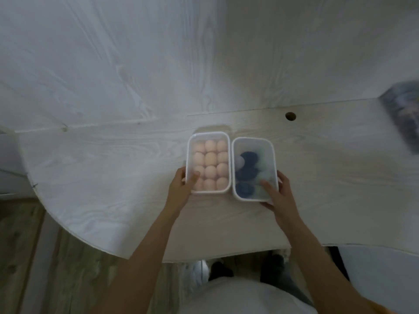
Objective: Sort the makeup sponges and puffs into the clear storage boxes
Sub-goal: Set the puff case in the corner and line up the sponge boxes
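On the bench (113, 168), two lidded boxes sit side by side: left hand (181, 186) grips the peach sponge box (208, 163), right hand (277, 193) the dark puff box (254, 168). Sorting looks finished.

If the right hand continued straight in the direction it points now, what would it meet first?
The right hand already grips the near right corner of the box of dark and green puffs; straight on it would simply push that box, probably toward the back wall.
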Tool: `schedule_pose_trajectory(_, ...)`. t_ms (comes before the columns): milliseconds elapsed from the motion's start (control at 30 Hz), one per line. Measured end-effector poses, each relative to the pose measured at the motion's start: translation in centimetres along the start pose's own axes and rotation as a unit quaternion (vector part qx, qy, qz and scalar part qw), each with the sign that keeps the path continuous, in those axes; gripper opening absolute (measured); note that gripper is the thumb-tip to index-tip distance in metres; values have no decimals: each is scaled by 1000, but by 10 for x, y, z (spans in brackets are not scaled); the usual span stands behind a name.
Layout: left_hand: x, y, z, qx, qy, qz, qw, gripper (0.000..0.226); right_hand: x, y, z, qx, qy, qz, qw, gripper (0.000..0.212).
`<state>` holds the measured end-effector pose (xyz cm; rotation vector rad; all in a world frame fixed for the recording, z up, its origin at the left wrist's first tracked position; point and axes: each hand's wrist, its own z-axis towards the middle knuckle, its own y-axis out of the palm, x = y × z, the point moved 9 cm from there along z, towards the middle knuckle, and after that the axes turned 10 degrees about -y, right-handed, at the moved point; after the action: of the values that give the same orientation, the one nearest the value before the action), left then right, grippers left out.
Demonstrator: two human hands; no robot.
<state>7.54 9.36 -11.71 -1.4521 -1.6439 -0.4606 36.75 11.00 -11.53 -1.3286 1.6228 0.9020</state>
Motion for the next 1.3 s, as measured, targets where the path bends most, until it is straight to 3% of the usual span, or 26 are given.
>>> schedule_pose_trajectory(100,22,54,-9,-25,9,-11,1000,40,-15,-53,15,30,-13,2,999,54)
schedule_pose_trajectory(300,59,184,-27,-41,10,6,999,36,-50,-181,66,104,-41,-33,993,39)
schedule_pose_trajectory(433,78,264,-29,-34,4,30,999,41,-74,-264,110,135,-71,-102,983,45)
schedule_pose_trajectory(500,87,295,-27,-25,1,35,999,44,-85,-291,134,138,-87,-153,975,52)
schedule_pose_trajectory(633,110,351,-24,-32,6,49,998,52,-108,-326,169,164,-122,-212,956,45)
schedule_pose_trajectory(700,122,377,-26,-65,4,25,998,65,-128,-328,168,168,-196,-259,931,49)
schedule_pose_trajectory(800,146,409,-37,-106,61,38,992,68,-147,-313,155,108,-361,-432,820,53)
schedule_pose_trajectory(867,157,422,-42,-105,105,73,986,67,-136,-302,158,19,-385,-512,768,57)
schedule_pose_trajectory(967,165,431,-36,-75,127,97,984,74,-126,-304,171,-75,-356,-551,751,63)
schedule_pose_trajectory(1067,168,438,-24,-72,86,107,988,93,-137,-307,191,-117,-338,-575,736,67)
schedule_pose_trajectory(1300,193,447,6,-45,96,117,987,67,-150,-298,230,-163,-298,-653,677,73)
